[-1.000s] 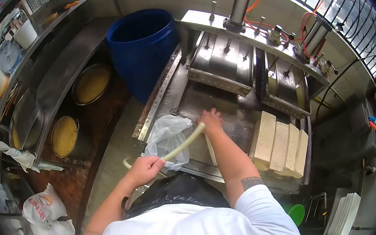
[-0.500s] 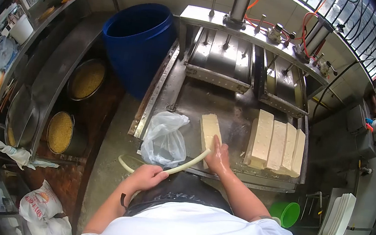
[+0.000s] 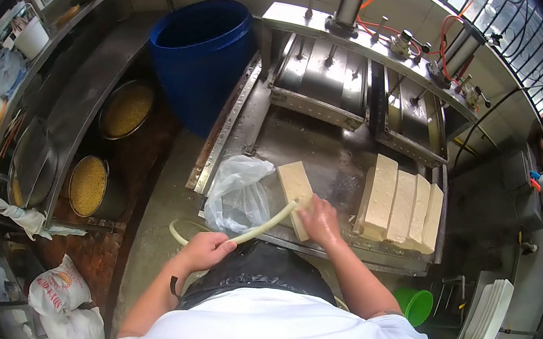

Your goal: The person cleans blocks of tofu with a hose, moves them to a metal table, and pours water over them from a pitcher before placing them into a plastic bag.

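My left hand [image 3: 208, 251] is closed around a pale hose [image 3: 251, 233], which curves up to the right. The hose's end lies over a cream-coloured tofu block [image 3: 293, 175], close to the fingers of my right hand [image 3: 319, 220]. That wet hand is curled over the block's near right side; part of its grip is hidden. The block lies slanted on the metal table [image 3: 332, 170]. A crumpled clear plastic bag [image 3: 238, 196] is just left of it. Several more tofu blocks [image 3: 400, 202] stand side by side to the right.
A metal press frame [image 3: 368, 42] with two shallow trays [image 3: 316, 107] spans the table's back. Left of the table stands a blue barrel [image 3: 197, 59]; beyond it are pots of yellow beans [image 3: 88, 185]. Green buckets [image 3: 414, 305] are at the lower right, and white sacks [image 3: 60, 286] lie at the lower left.
The near tofu block has turned, its far end swinging left. My right hand has shifted slightly right and is more curled. The hose end has moved up and left over the block.
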`<state>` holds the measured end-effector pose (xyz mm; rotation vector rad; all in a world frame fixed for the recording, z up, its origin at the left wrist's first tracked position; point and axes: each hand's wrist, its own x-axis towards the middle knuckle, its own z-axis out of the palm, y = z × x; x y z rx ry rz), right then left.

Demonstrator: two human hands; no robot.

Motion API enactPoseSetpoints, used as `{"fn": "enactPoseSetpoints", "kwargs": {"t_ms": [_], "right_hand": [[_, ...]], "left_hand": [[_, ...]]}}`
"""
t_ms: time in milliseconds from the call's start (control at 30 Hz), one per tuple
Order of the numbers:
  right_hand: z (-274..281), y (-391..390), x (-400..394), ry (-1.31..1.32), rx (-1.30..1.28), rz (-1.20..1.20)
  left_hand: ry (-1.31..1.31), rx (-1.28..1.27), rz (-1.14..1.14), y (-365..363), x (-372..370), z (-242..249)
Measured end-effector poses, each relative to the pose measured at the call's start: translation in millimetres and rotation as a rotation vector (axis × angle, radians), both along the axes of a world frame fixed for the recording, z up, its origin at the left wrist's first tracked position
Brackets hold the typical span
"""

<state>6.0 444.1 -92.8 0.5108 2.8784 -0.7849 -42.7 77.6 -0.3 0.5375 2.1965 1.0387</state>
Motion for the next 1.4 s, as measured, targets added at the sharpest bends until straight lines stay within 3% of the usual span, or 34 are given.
{"fn": "enactPoseSetpoints", "kwargs": {"t_ms": [100, 133, 267, 367, 500, 567, 633, 733, 833, 933, 1033, 1067, 1100, 1167, 1233, 1300, 1333, 1367, 1400], "right_hand": [[19, -47, -43, -0.169, 0.2, 0.039], [1, -49, -64, -0.146, 0.279, 0.066], [-24, -57, -154, 0.017, 0.324, 0.015], [-18, -56, -181, -0.13, 0.304, 0.096], [-14, -52, -150, -0.044, 0.351, 0.27], [-39, -47, -112, 0.349, 0.492, 0.312], [-39, -47, -68, 0.214, 0.467, 0.263], [4, -57, -8, -0.017, 0.376, 0.131], [15, -52, 9, -0.155, 0.292, 0.006], [9, -39, -7, -0.095, 0.065, 0.004], [-41, -9, -24, 0.086, -0.347, 0.002], [-35, -18, -27, 0.202, -0.992, -0.205], [-21, -8, -27, 0.208, -0.985, -0.224], [7, 13, -26, -0.085, -2.043, -0.359], [14, 25, -25, -0.032, -1.904, -0.293], [23, 33, -21, -0.065, -1.176, -0.493], [5, 29, -22, 0.033, -0.868, -0.384], [-10, 30, -17, 0.029, -0.869, -0.386], [-11, 18, -17, 0.022, -0.415, -0.18]], "left_hand": [[0.03, -0.023, 0.009, -3, 2, -1], [0.045, -0.059, -0.019, -2, 1, 4], [0.071, -0.044, -0.026, -8, 0, 7], [0.076, -0.015, -0.001, -13, 1, 12], [0.084, -0.017, 0.03, -22, 6, 4], [0.08, -0.028, 0.028, -26, 8, -3], [0.074, -0.042, 0.012, -28, 11, -6], [0.068, -0.091, -0.021, -27, 9, -7], [0.062, -0.063, -0.05, -24, 10, -9], [0.068, -0.083, -0.071, -16, 5, -10], [0.066, -0.054, -0.059, -9, 0, 0], [0.069, -0.009, -0.023, -9, 0, -2], [0.065, -0.003, -0.042, -8, -2, -1], [0.056, -0.005, -0.043, -5, -4, 10], [0.043, 0.003, -0.047, -2, -4, 12], [0.047, -0.002, -0.028, -2, -3, 9], [0.043, -0.003, -0.03, -2, -3, 6], [0.049, -0.002, -0.041, -2, -2, 1], [0.057, 0.001, -0.052, -2, -1, -1]]}}
